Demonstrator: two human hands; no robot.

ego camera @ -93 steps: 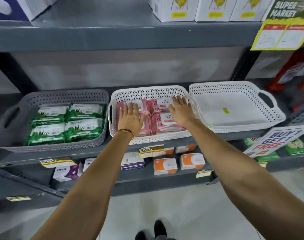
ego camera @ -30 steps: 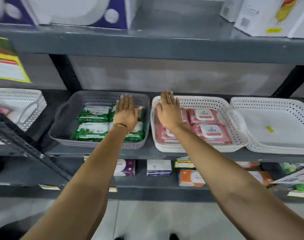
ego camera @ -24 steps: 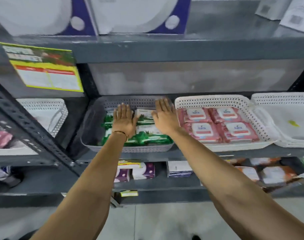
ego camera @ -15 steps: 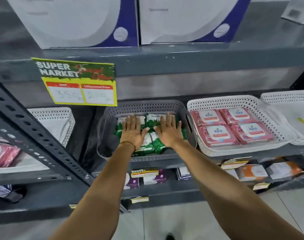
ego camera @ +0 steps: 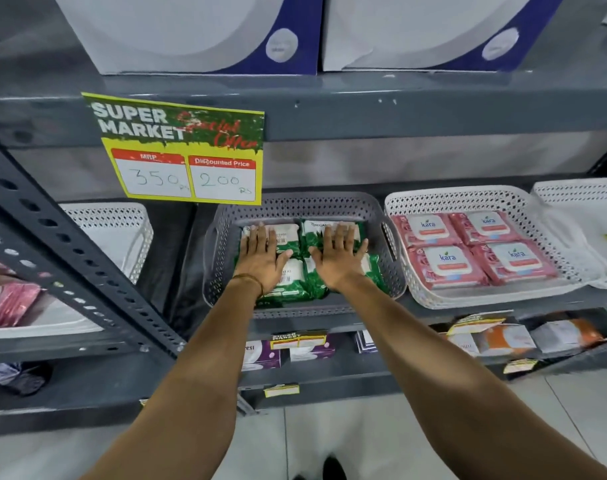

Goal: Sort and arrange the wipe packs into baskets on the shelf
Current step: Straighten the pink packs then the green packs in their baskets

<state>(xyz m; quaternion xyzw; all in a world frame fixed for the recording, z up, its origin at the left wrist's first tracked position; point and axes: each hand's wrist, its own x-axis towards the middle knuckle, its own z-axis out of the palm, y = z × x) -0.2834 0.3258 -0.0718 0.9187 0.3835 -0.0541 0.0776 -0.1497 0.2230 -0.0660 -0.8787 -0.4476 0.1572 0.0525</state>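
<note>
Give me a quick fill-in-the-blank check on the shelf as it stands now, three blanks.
1. Both hands, left hand and right hand, lie flat on the ____ wipe packs.
2. Those packs sit in the ____ perforated plastic basket.
3. The white perforated basket beside it holds ____ pink wipe packs.

Missing: green; grey; four

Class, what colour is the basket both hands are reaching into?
Grey basket, perforated all round, seen clearly in the head view.
</note>
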